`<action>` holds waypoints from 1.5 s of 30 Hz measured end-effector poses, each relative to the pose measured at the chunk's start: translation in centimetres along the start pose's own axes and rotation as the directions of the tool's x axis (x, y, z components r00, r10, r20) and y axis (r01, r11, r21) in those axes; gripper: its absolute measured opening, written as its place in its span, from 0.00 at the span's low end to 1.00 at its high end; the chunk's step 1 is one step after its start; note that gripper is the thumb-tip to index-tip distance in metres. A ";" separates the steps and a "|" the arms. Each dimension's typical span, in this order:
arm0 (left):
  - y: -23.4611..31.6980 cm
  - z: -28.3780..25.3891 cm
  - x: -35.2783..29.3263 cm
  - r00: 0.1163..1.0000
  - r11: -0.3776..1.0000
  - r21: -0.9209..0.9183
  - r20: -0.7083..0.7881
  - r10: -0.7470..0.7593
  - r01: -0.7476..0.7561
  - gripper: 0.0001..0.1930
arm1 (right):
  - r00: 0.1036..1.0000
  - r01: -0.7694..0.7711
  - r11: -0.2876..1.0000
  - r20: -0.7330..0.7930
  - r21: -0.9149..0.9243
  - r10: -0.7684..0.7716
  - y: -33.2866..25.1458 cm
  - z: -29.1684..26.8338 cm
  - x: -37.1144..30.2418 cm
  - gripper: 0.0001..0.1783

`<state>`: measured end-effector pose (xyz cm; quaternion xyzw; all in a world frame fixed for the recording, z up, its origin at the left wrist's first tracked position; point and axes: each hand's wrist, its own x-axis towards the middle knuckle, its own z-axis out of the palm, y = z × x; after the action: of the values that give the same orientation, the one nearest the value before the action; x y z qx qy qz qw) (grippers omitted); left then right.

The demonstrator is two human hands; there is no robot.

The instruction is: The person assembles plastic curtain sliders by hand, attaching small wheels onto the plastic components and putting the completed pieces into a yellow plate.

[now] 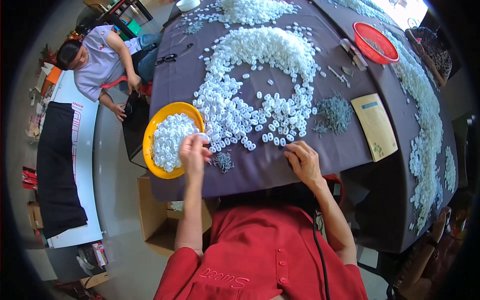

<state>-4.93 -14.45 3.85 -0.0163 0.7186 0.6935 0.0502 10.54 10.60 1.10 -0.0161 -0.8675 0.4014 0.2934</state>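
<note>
Where a yellow bowl (pixel 172 108) stands at the left edge of the dark table (pixel 172 87), a mound of white oval pieces (pixel 172 135) lies inside, apparently the portion done. Left hand (pixel 192 151): over the bowl's right rim, thumb and fingers seemingly pinching one white piece (pixel 202 136). Then a small grey tuft (pixel 223 162); beyond, an arching spread of loose pieces (pixel 225 107), by my reckoning the greater share, left to do. Right hand (pixel 306 162): beside the nearest loose ones, fingers curled; whether it grasps anything, I cannot tell. Farther right: a larger grey heap (pixel 334 114), a tan packet (pixel 374 127).
</note>
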 end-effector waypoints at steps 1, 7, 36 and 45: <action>0.4 -1.2 0.5 0.998 0.998 0.056 -0.054 -0.010 0.013 0.07 | 1.000 -0.014 1.000 -0.006 0.010 0.014 0.0 -0.1 0.1 0.08; -1.4 -6.9 3.6 0.986 0.974 0.223 -0.169 0.005 0.033 0.08 | 0.997 -0.083 0.996 -0.004 -0.040 0.083 0.6 -1.4 0.1 0.04; -0.2 6.0 -2.4 0.829 0.731 0.393 0.305 0.469 -0.558 0.03 | 0.975 -0.219 0.918 -0.099 -0.331 0.197 4.1 -3.9 1.5 0.03; -1.2 15.0 -2.5 0.740 0.569 0.481 0.513 0.434 -0.667 0.03 | 0.962 -0.208 0.972 -0.204 -0.113 0.183 3.2 -3.4 0.5 0.07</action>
<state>-1.61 0.37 2.39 0.3496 0.8562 0.3773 -0.0473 11.27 15.24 0.85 -0.1601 -0.8540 0.3662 0.3330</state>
